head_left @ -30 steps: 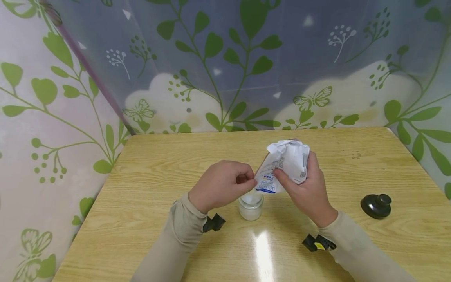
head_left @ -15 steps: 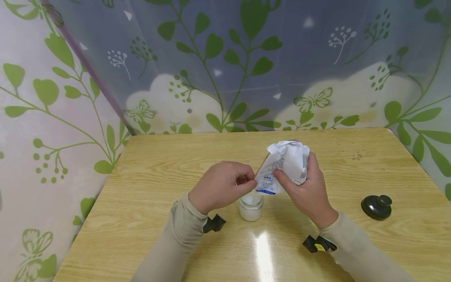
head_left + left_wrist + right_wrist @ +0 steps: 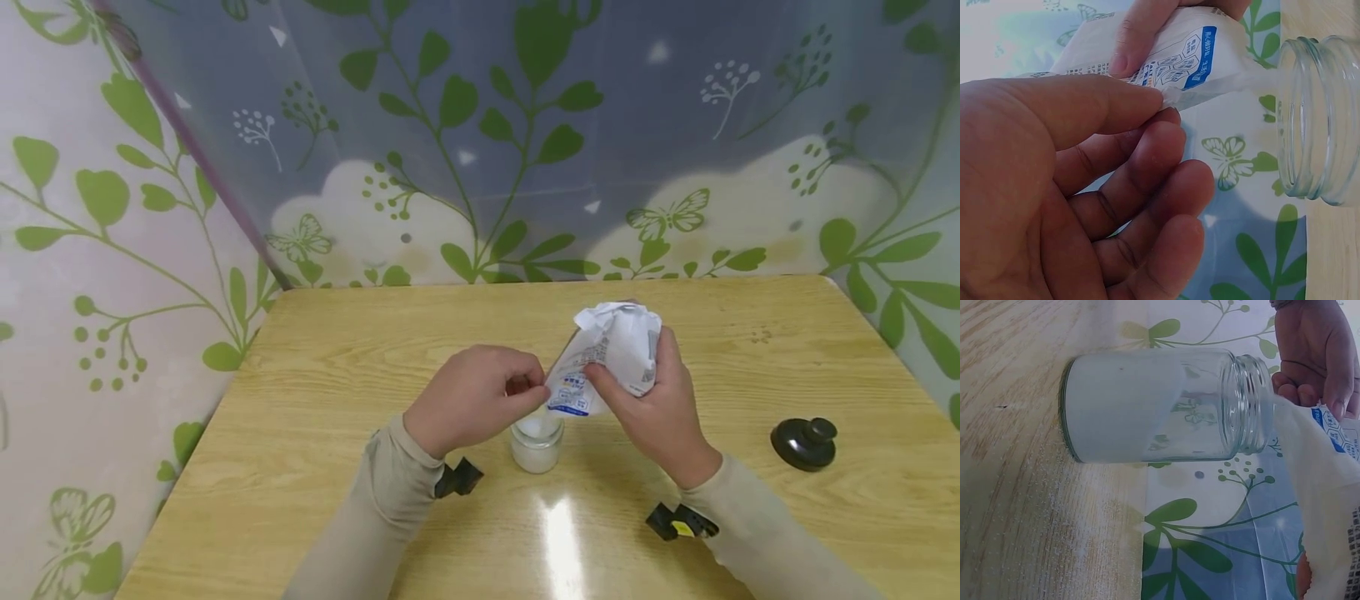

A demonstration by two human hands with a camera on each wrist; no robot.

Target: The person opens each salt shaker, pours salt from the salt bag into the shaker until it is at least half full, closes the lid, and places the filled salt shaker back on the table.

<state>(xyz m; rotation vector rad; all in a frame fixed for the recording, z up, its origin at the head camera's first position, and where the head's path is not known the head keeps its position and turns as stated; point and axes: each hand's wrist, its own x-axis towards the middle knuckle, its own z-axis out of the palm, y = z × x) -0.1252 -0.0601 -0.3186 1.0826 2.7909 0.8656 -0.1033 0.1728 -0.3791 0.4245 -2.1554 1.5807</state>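
A white bag with blue print point(image 3: 618, 354) is tipped over the mouth of a clear glass jar point(image 3: 537, 450). My right hand point(image 3: 663, 412) grips the bag's body, thumb on the printed face. At the lower left corner of the bag, my left hand point(image 3: 480, 390) pinches the edge between thumb and index finger; its other fingers are loosely curled. White granules point(image 3: 1257, 78) stream from the bag's corner into the jar. In the right wrist view, the upright jar is a good part full of the white granules point(image 3: 1122, 403), their surface sloping. The bag's far side is hidden.
A black round lid with a knob point(image 3: 804, 443) lies to the right on the wooden table point(image 3: 360, 333). Fine white grains point(image 3: 1054, 512) are scattered on the tabletop near the jar. A leaf-patterned wall covering point(image 3: 465, 158) stands behind the table's back edge.
The head view has shifted slightly, so everything appears a little lower and farther right. Both hands keep their hold on the tipped bag above the jar.
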